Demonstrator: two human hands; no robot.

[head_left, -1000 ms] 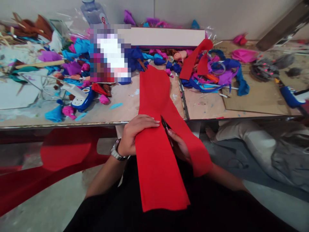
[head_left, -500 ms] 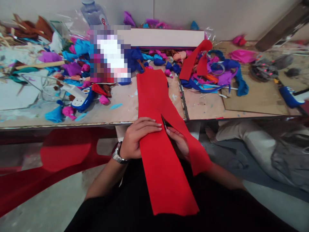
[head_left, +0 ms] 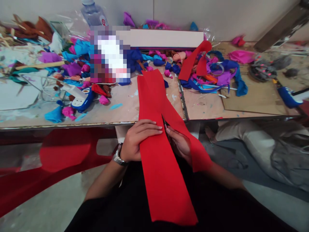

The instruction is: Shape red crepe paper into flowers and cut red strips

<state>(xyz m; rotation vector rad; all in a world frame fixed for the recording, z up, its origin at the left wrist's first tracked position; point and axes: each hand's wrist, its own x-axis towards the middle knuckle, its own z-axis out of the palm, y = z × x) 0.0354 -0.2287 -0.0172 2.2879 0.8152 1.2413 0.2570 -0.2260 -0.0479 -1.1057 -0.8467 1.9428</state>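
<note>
A long red sheet (head_left: 164, 174), perhaps crepe paper or felt, runs from the table's front part down over my lap. A slit splits it lengthwise, leaving a narrower red strip (head_left: 177, 120) on the right. My left hand (head_left: 138, 138), with a metal watch at its wrist, grips the sheet's left edge, fingers on top and thumb hidden beneath. Between the two parts, my right hand (head_left: 180, 141) holds a thin metal blade (head_left: 165, 123) at the slit, possibly scissors. Its handle is hidden by the hand and the strip.
Colourful fabric scraps and small wrapped bundles (head_left: 72, 67) cover the table. Cut red pieces (head_left: 193, 62) lie at the back right. A power strip (head_left: 83, 98), a plastic bottle (head_left: 93, 14) and a long white box (head_left: 161, 38) stand around. A seated person's leg (head_left: 243, 133) is at right.
The red sheet's near end has slid slightly toward me. Its far end has folded and narrowed. The right-hand strip has shifted a little, showing more of my right hand.
</note>
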